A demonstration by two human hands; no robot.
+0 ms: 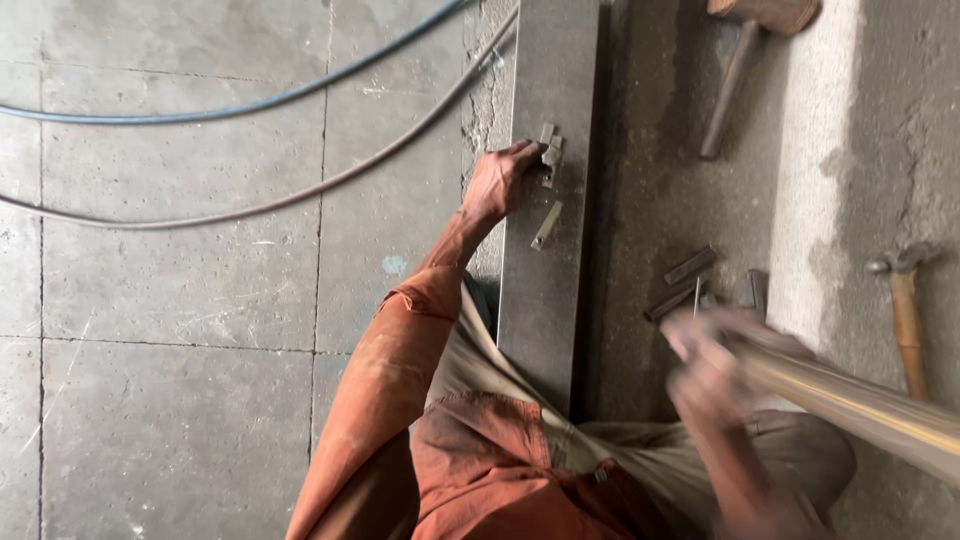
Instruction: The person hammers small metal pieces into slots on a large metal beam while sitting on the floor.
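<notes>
Seen from above: left hand (pixel 503 180) stretched out onto a long grey steel bar (pixel 545 290), fingers resting against a small cluster of metal pieces (pixel 550 150). One more flat metal strip (pixel 546 225) just below, lying loose on the bar. Right hand (pixel 715 365), blurred, wrapped around a pale wooden handle (pixel 860 405) running off to the lower right. Short dark metal offcuts (pixel 690 280) on the rough floor (pixel 180 300) near that hand. Hammer (pixel 905 310) with wooden shaft at far right; mallet (pixel 745 60) at top. Two cables (pixel 250 150) curving across the concrete slabs.
</notes>
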